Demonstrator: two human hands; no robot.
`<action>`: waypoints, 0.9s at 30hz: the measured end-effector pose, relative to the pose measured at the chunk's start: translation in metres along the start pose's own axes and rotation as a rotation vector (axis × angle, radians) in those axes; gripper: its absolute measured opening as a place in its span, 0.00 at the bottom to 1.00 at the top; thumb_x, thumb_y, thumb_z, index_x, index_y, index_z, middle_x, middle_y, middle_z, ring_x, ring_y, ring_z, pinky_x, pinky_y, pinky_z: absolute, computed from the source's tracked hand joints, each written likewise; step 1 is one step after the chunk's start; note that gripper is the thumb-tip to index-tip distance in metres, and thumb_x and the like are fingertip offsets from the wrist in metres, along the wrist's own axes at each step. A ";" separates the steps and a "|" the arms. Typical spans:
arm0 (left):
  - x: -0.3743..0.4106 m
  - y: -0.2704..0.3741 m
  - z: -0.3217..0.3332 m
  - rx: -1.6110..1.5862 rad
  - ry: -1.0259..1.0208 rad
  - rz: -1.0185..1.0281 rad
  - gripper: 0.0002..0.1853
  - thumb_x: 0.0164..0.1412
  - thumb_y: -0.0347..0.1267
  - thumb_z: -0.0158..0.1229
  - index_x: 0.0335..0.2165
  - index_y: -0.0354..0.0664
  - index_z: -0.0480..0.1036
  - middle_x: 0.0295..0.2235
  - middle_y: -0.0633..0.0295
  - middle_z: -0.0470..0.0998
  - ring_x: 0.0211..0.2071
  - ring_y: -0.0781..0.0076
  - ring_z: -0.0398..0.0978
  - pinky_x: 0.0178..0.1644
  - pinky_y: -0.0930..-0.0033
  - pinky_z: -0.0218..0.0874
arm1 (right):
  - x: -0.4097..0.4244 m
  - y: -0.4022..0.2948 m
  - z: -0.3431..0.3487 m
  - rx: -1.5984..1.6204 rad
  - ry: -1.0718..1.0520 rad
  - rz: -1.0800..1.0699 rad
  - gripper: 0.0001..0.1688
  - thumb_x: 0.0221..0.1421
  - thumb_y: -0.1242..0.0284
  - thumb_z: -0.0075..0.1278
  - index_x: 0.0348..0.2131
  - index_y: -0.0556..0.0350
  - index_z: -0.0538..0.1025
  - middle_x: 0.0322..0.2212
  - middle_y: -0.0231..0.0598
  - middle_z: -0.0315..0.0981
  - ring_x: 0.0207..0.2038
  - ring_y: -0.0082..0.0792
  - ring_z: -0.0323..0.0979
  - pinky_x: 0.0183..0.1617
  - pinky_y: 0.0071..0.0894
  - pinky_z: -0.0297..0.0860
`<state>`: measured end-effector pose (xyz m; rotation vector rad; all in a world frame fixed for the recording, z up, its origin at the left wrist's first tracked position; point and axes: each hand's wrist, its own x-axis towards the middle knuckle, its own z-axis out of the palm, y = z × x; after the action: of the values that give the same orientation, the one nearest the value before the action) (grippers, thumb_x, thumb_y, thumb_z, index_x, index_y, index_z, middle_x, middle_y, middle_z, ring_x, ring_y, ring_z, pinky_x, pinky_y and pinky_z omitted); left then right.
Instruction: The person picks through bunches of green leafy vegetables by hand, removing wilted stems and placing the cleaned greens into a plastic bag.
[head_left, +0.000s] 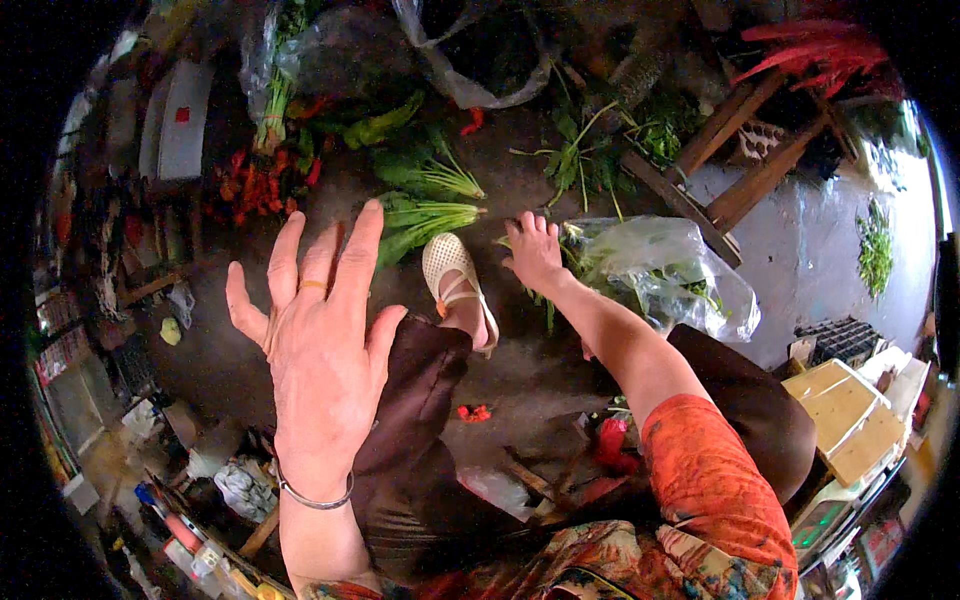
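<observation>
My left hand (322, 337) is raised close to the camera, fingers spread and nothing in it. A ring and a metal bangle are on it. Beyond its fingertips, bunches of leafy greens (442, 216) lie on the dark floor, pale stem ends to the right. My right hand (534, 251) reaches down with bent fingers beside a clear plastic bag (675, 255) that has greens inside. Some green stems and leaves show around that hand, but its fingertips are partly hidden, so a grip on them cannot be made out.
Loose leafy stems (574, 154) lie ahead, near a wooden stool frame (720, 180). Red chilli peppers (259, 187) and a tied green bunch (271, 120) are at the upper left. My shoe (450, 262) stands between my hands. A scale (832, 487) sits at the right.
</observation>
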<state>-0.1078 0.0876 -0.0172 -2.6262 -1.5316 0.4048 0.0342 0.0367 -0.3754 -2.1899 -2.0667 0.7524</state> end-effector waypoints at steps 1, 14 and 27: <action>0.000 0.001 -0.001 -0.001 0.004 0.007 0.40 0.47 0.37 0.63 0.60 0.55 0.59 0.53 0.62 0.67 0.60 0.60 0.55 0.63 0.40 0.32 | -0.001 0.001 0.002 -0.042 -0.006 -0.042 0.31 0.47 0.63 0.56 0.50 0.50 0.67 0.43 0.46 0.66 0.50 0.44 0.63 0.50 0.47 0.58; 0.013 0.025 -0.004 -0.668 0.239 0.030 0.31 0.58 0.40 0.57 0.57 0.39 0.61 0.49 0.47 0.70 0.53 0.56 0.65 0.60 0.58 0.47 | 0.007 -0.019 -0.239 0.882 -0.052 -0.467 0.21 0.43 0.72 0.63 0.37 0.60 0.73 0.29 0.36 0.74 0.33 0.26 0.69 0.38 0.28 0.67; 0.029 0.078 -0.015 -1.744 -0.111 -0.074 0.17 0.66 0.37 0.46 0.43 0.34 0.72 0.39 0.57 0.76 0.41 0.73 0.72 0.48 0.72 0.61 | -0.113 0.094 -0.294 0.455 -0.038 -0.272 0.11 0.53 0.72 0.48 0.34 0.60 0.76 0.28 0.48 0.75 0.32 0.39 0.75 0.37 0.36 0.69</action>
<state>-0.0244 0.0753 -0.0230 -3.3297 -2.7058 -1.5407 0.2302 0.0055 -0.1132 -1.6307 -1.9131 1.1037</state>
